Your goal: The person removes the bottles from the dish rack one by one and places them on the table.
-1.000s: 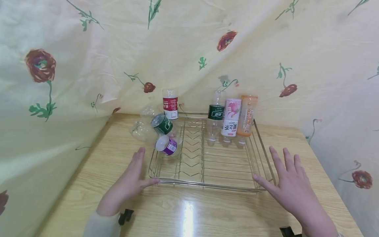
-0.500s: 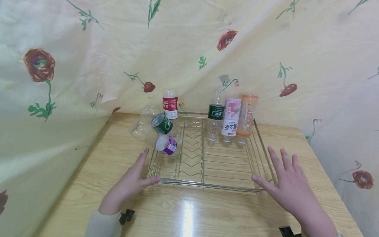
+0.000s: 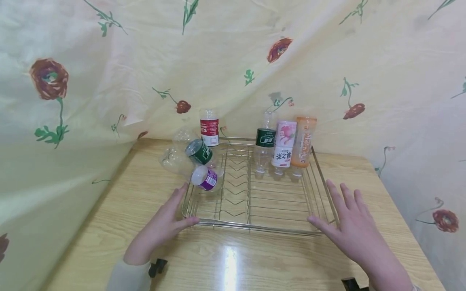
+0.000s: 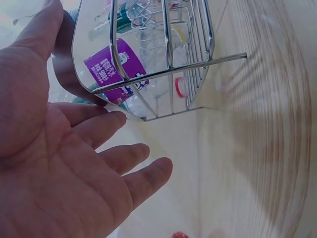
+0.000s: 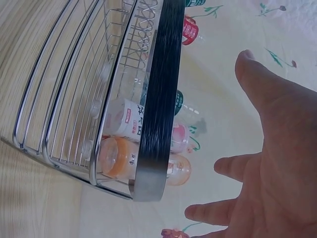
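A metal wire dish rack (image 3: 251, 227) stands on the table between my two hands. My left hand (image 3: 158, 226) is at its front left corner, thumb by the front rim and fingers extended along the side; whether it touches, I cannot tell. My right hand (image 3: 354, 228) spreads its fingers by the right side, holding nothing; the right wrist view shows it apart from the rack. At the rack's left lean a purple-labelled bottle (image 4: 116, 69), a green-labelled bottle (image 3: 199, 152) and a red-labelled bottle (image 3: 209, 127). At right are another green-labelled bottle (image 3: 265, 139), a pink-and-white bottle (image 3: 284, 143) and an orange bottle (image 3: 303, 141).
Clear unlabelled plastic bottles (image 3: 176, 159) overlap at the rack's left edge, hard to separate. A flower-patterned cloth (image 3: 233, 60) hangs behind and at both sides. The wooden table (image 3: 196, 262) extends in front of the rack.
Both hands have moved slightly inward, the left to the right and the right to the left, closer to the rack's sides. The rack and bottles have not moved.
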A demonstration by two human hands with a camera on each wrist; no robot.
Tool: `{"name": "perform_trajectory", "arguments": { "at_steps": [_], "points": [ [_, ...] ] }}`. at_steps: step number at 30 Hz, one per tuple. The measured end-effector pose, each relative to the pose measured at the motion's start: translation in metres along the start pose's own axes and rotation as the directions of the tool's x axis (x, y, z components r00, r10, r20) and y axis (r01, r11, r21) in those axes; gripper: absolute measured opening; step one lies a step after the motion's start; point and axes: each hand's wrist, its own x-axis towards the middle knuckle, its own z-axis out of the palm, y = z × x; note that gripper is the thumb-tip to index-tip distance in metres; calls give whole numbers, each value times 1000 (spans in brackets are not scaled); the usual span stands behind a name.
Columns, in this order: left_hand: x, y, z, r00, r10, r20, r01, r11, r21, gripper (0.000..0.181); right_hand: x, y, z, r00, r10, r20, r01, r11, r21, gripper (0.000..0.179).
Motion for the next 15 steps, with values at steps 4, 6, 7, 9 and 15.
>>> {"name": "perform_trajectory", "arguments": {
  "at_steps": [4,6,7,9,15],
  "points": [
    [-1,0,1,1000,-5,1,5,1000,-2,108,2,-3,1,1000,-22,3,22,1000,14,102],
    [-1,1,2,1000,-9,-1,9,1000,-1,108,3,-5,1,1000,-26,2,26,999,22,102],
    [-2,2,2,1000,-11,-2,11,1000,-2,107,4,-6,1,1000,-27,1,27,999,26,102],
    [-2,3,2,1000,-10,-7,10,1000,2,106,6,-9,1,1000,-30,0,30,999,30,102],
    [-2,4,3,1000,-8,-17,8,1000,-1,104,12,-17,1,999,-54,-4,55,998,40,103]
  ]
}}
